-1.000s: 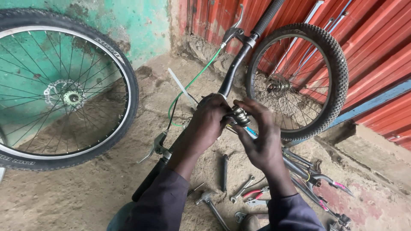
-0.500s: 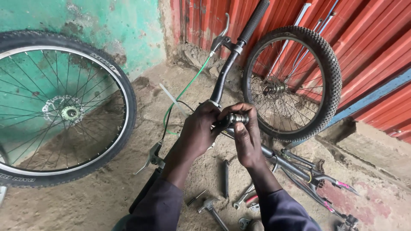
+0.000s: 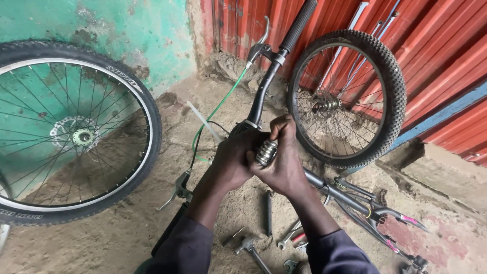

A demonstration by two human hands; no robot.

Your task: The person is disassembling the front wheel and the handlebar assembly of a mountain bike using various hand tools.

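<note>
A black bicycle handlebar (image 3: 264,89) with a rubber grip and a brake lever (image 3: 257,46) stands upright in the middle of the view. My left hand (image 3: 236,160) is wrapped around its stem at the bottom. My right hand (image 3: 285,165) grips a threaded silver metal part (image 3: 266,151) at the stem's lower end, pressed against the left hand. A green cable (image 3: 218,109) runs down from the brake lever. What lies under my hands is hidden.
A large spoked wheel (image 3: 66,132) leans on the green wall at left. A smaller knobby wheel (image 3: 350,96) leans on the red corrugated wall. A bike frame (image 3: 355,200), a hammer (image 3: 251,249) and several tools lie on the dirt floor.
The view has moved closer to the handlebar. My hands have drawn together around the stem, and the silver part now shows between them.
</note>
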